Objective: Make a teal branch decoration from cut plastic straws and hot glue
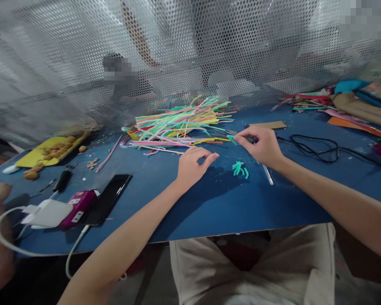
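- Stems (178, 120) lie heaped at the far middle of a blue table (288, 207), in front of a mesh (178, 51); they point roughly left to right, perhaps so that single ones can be drawn out.
- Cards (352, 120) and other scraps pile up at the far right, probably pushed there to leave working room.
- Yellow tray (28, 159) sits at the far left with brown lumps (55, 151) on it; its raised edge may stop them rolling.
- Left hand (193, 166) hovers at the near edge of the heap, fingers loosely curled, thumb apart from them and nothing held; it seems placed to reach the stems.
- Right hand (258, 144), right of the heap, makes a narrow pinch that appears to hold teal strands (231, 139), likely gripped by fingertips because they are so thin.
- Phone (109, 201) lies flat at the near left, leaning against or just beside a purple box (79, 207); a white cord (82, 233) at its near end probably explains that spot.
- Scissors, as they seem, lie at the right hand, with a blade (231, 132) pointing left beside the strands; the fingers hide whether they are held.
- Clear tube (268, 174) lies near the right wrist, reason unclear.
- Teal clippings (239, 168) sit in a small loose pile between the hands, within easy reach of both.
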A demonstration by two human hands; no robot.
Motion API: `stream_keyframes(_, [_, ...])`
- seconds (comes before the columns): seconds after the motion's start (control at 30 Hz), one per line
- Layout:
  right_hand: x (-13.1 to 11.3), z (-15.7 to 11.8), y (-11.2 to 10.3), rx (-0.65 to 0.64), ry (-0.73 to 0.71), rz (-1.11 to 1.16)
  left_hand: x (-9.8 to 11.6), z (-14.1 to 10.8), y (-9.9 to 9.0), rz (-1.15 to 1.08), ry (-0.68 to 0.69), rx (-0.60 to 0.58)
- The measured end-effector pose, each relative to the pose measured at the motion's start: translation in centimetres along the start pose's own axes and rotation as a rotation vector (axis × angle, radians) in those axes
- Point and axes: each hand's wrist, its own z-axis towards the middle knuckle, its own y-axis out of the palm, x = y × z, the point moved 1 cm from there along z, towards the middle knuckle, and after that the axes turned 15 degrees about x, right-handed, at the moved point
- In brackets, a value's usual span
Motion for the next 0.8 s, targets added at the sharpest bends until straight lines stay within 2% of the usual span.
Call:
stream_keyframes(0.13, [-0.6, -0.2, 0.0, -0.019, -0.052, 0.014, 0.9, 0.2, -0.5, 0.017, 0.096, 0.078])
stream_keyframes(0.23, [-1.0, -0.4, 0.1, -0.025, -0.061, 0.024, 1.0, 0.2, -0.6, 0.010, 0.130, 0.057])
stream_keyframes(0.37, [-1.2, -0.7, 0.2, -0.039, -0.043, 0.019, 1.2, 0.1, -0.6, -0.022, 0.107, 0.038])
stream_keyframes(0.57, [-1.5, -0.7, 0.1, -0.045, -0.034, 0.033, 1.7, 0.1, -0.8, -0.068, -0.004, 0.023])
stream_keyframes(0.8, [-1.7, -0.8, 0.1, -0.043, -0.025, 0.025, 0.8, -0.4, -0.1, -0.126, -0.172, 0.024])
